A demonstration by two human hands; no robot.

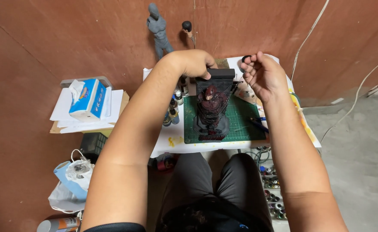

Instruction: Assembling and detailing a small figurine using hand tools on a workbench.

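1. Gripping the dark top block (pixel 215 74) of the chained red figure (pixel 212 108) with the left hand (pixel 194 63), fingers curled down over its twelve o'clock edge.
2. Pinching a small black ring (pixel 245 59) between fingertips of the right hand (pixel 262 75), palm turned up, just at two o'clock from the figure.
3. Standing upright mid green cutting mat (pixel 240 122), with bare mat lying open at three o'clock.
4. Crowding the mat's nine o'clock edge: small paint bottles (pixel 173 112).
5. Sitting well apart at nine o'clock: a blue tissue box (pixel 87 99).
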